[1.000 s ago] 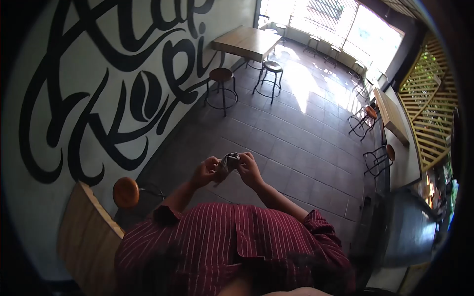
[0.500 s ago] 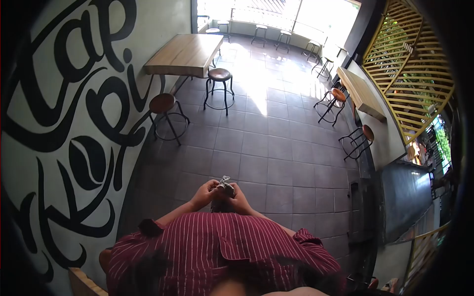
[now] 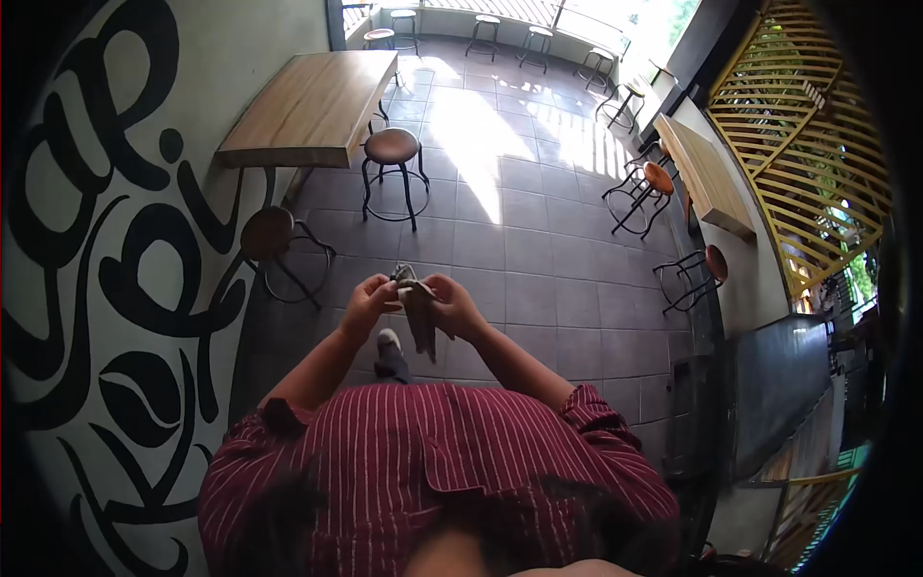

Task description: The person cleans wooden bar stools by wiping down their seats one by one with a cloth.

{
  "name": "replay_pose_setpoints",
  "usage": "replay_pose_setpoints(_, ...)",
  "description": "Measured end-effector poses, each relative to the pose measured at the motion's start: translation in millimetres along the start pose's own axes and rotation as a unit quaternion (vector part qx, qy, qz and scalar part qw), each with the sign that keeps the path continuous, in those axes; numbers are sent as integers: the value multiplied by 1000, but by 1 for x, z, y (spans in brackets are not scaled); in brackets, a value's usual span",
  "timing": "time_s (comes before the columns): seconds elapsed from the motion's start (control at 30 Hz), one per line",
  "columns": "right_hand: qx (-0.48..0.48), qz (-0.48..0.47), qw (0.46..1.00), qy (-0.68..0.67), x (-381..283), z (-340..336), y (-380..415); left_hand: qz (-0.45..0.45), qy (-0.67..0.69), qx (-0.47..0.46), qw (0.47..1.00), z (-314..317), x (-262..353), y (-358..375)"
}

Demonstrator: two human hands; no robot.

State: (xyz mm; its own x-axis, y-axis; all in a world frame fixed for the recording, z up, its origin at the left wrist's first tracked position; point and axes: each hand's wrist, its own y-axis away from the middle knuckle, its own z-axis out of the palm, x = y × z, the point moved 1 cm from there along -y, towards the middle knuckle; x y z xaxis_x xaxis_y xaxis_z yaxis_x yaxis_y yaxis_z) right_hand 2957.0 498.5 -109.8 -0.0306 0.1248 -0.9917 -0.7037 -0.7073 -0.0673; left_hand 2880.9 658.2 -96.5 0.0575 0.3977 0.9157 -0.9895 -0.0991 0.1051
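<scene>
A crumpled grey-brown cloth (image 3: pixel 418 315) hangs between my two hands in front of my chest, its lower end dangling loose. My left hand (image 3: pixel 370 300) pinches its upper edge on the left with closed fingers. On the other side, my right hand (image 3: pixel 456 308) grips the cloth near its top, with the fingertips partly hidden behind it. Something pale and twisted shows at the top of the bunch, too small to make out. Below the hands, one of my shoes (image 3: pixel 387 338) is on the tiled floor.
A thick wooden table (image 3: pixel 298 101) stands by the painted left wall, with a round stool (image 3: pixel 391 147) beside it and another stool (image 3: pixel 267 234) nearer me. Along the right side are a wooden counter (image 3: pixel 702 173) and stools (image 3: pixel 658 179). More stools line the bright far end.
Both hands have moved forward, away from my body, and the cloth now hangs down more openly. The table and stools appear closer, and a shoe has come into view.
</scene>
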Motion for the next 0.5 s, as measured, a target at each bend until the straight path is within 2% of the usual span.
replay_pose_setpoints(0.07, 2, 4, 1000, -11, -9, -12, -40, -4, 2, 3, 1000, -12, 15, -42)
replay_pose_setpoints(0.13, 6, 6, 1000, -18, -17, -24, -75, 9, 72, -22, 997, -21, 26, -88)
replay_pose_setpoints(0.2, 13, 47, 996, -69, -28, -45, -116, 7, 92, -51, 994, -32, 37, -138)
replay_pose_setpoints(0.3, 48, 1, 999, -15, -38, -85, -168, -25, 147, -48, 988, -18, 47, -214)
replay_pose_setpoints(0.4, 88, -40, 995, -11, -46, -129, -210, -71, 96, -58, 991, -6, 65, -288)
replay_pose_setpoints(0.5, 165, -45, 979, -106, -49, -184, -233, -91, 78, -82, 989, 27, 73, -358)
